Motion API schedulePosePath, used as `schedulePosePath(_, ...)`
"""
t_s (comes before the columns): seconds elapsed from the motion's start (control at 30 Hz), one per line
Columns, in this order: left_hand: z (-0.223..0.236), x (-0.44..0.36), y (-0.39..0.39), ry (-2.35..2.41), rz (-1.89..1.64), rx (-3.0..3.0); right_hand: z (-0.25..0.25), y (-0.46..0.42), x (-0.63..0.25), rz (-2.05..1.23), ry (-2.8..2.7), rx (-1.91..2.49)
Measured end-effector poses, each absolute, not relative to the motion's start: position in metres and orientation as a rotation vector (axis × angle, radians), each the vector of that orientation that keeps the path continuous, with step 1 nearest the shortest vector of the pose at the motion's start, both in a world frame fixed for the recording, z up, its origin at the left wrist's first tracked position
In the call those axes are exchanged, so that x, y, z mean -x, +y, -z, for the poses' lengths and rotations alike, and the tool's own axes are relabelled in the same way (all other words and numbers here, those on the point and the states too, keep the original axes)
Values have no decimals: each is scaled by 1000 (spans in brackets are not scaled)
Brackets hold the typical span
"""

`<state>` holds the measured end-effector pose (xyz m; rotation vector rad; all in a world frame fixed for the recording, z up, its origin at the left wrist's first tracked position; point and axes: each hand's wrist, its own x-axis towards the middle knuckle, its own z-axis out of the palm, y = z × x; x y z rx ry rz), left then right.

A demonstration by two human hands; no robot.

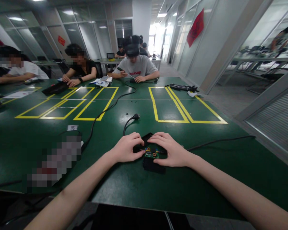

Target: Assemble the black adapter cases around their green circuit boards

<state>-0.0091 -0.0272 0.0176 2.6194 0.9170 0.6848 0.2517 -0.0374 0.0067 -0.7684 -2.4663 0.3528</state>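
A small green circuit board with copper coils lies in front of me on the table, between my two hands. Beside its near edge is a black plastic case part; another black case part lies just beyond, partly covered by my fingers. My left hand pinches at the board's left edge, thumb and fingers close together. Curved around the right side is my right hand, its thumb at the near edge and its fingertips at the far side. The exact finger contacts are partly hidden.
A black plug on a cord lies beyond my hands. One cable runs off right. A blurred power strip sits left, near a number label. Yellow tape marks the green table. Several people sit across.
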Motion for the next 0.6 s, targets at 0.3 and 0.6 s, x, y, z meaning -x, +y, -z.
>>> schedulePosePath(0.3,-14,9,-25,943,-622,-2599,-4,-35,-249,-353,-2406,790)
schedulePosePath(0.6,-11,9,-20,961,-635,-2644,2,-31,-250,-422,-2323,837)
